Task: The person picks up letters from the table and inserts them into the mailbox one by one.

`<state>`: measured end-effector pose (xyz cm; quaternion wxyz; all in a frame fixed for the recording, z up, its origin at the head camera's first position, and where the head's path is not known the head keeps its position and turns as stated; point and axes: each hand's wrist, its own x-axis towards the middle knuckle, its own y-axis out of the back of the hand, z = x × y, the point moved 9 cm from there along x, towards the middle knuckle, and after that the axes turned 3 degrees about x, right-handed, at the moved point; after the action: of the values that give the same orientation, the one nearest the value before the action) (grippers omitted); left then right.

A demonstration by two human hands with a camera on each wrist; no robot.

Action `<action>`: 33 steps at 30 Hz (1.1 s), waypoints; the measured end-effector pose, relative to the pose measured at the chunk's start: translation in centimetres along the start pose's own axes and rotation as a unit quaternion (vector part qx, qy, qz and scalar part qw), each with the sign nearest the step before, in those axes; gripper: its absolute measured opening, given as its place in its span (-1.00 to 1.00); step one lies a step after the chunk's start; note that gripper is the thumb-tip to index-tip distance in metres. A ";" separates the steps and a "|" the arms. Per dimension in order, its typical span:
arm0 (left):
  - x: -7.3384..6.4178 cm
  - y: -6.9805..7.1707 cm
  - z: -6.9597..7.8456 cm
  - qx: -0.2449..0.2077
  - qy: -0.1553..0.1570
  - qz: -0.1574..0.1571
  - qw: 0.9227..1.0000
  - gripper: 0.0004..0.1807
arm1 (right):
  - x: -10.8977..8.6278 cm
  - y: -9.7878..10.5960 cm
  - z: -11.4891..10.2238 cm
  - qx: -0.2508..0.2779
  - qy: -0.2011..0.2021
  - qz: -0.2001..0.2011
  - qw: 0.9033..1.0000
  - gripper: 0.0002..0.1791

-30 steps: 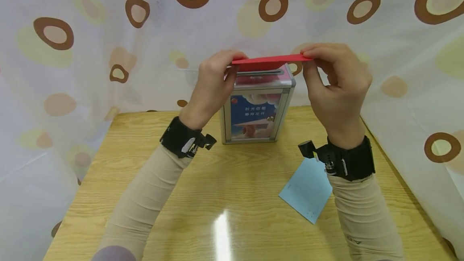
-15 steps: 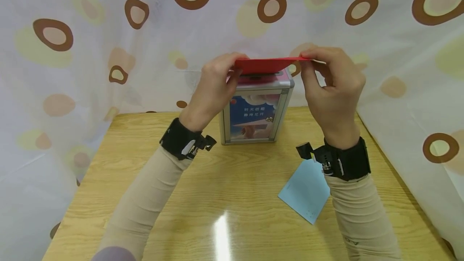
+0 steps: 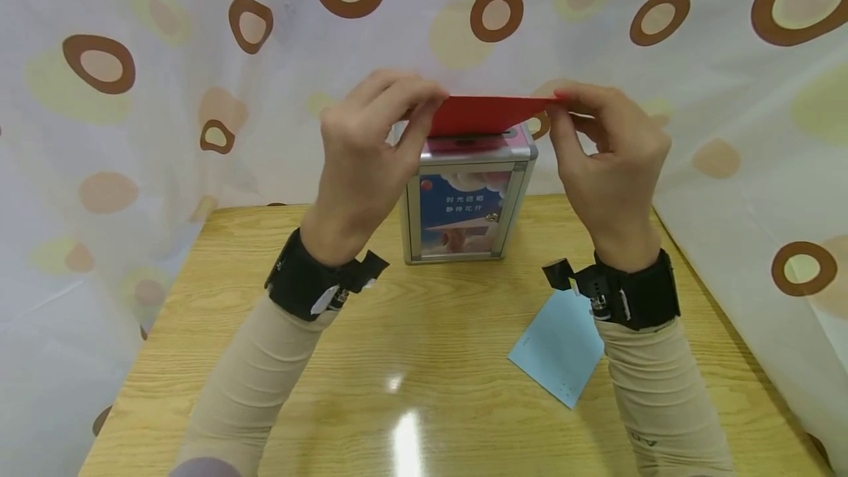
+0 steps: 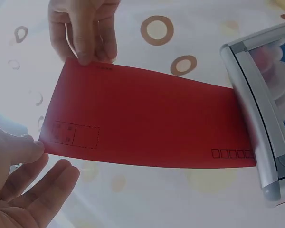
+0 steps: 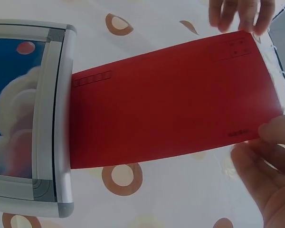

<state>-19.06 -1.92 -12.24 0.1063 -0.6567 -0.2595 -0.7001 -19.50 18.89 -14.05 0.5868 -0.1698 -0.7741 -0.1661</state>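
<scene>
A red envelope (image 3: 486, 115) stands on end above the metal-framed letter box (image 3: 470, 212), its lower end right at the slot (image 3: 506, 134) in the pink top. Printed postcode squares (image 4: 230, 153) show near that lower end in the left wrist view. At the envelope's upper left corner, my left hand (image 3: 371, 146) pinches with thumb and fingertip; its other fingers (image 4: 50, 192) spread away from the paper. The upper right corner is pinched between thumb and index finger of my right hand (image 3: 612, 153). Behind the box's top edge, the envelope's end is hidden in both wrist views.
A light blue envelope-like sheet (image 3: 559, 348) lies on the wooden table (image 3: 424, 330), partly under my right wrist's camera band (image 3: 636, 293). Behind the box hangs a white cloth (image 3: 411, 35) with brown rings. The box front has a small lock (image 3: 492, 217).
The red envelope has tipped from nearly flat to more upright, its lower end coming down to the slot. My left hand has shifted left and turned at its corner; the right moved slightly left.
</scene>
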 end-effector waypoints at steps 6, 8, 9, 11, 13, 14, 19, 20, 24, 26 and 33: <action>-0.4 -0.3 0.1 0.006 0.000 -0.008 1.000 -0.88 | 0.1 0.5 -0.6 0.004 -0.011 0.017 1.000 -0.88; -0.4 -0.5 0.0 -0.001 0.004 -0.011 1.000 -0.88 | 0.2 0.7 -0.8 0.005 -0.009 0.029 1.000 -0.91; -0.4 -0.5 0.0 -0.005 0.007 -0.013 1.000 -0.87 | 0.2 0.8 -0.9 0.006 -0.010 0.033 0.999 -0.92; -0.5 -0.7 0.0 -0.003 0.009 -0.019 1.000 -0.87 | 0.2 0.8 -0.8 0.002 -0.009 0.034 0.999 -0.92; -0.5 -0.7 -0.1 0.000 0.010 -0.023 1.000 -0.87 | 0.2 0.6 -0.7 0.002 -0.006 0.026 1.000 -0.91; -0.6 -0.8 -0.1 0.001 0.010 -0.025 1.000 -0.87 | 0.2 0.5 -0.6 0.001 -0.005 0.022 1.000 -0.90; -1.0 -1.0 -0.3 0.011 0.010 -0.031 0.999 -0.90 | -0.1 0.1 -0.3 -0.015 -0.001 0.009 1.000 -0.90; -1.0 -1.1 -0.4 0.012 0.011 -0.032 0.999 -0.90 | -0.1 0.0 -0.2 -0.018 -0.001 0.008 1.000 -0.90; -1.3 -1.2 -0.7 0.014 0.015 -0.031 0.999 -0.89 | -0.3 -0.2 -0.1 -0.016 -0.003 0.007 1.000 -0.90; -1.4 -1.2 -0.9 0.015 0.017 -0.027 0.999 -0.89 | -0.3 -0.4 -0.1 -0.012 -0.003 0.007 1.000 -0.91; -2.2 -1.3 -1.3 0.021 0.028 -0.027 0.999 -0.88 | -0.4 -1.1 -0.2 0.000 0.003 -0.003 1.000 -0.91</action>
<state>-20.61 -1.90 -14.65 0.1082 -0.6274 -0.2893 -0.7148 -19.72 17.80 -14.48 0.5883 -0.1674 -0.7730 -0.1683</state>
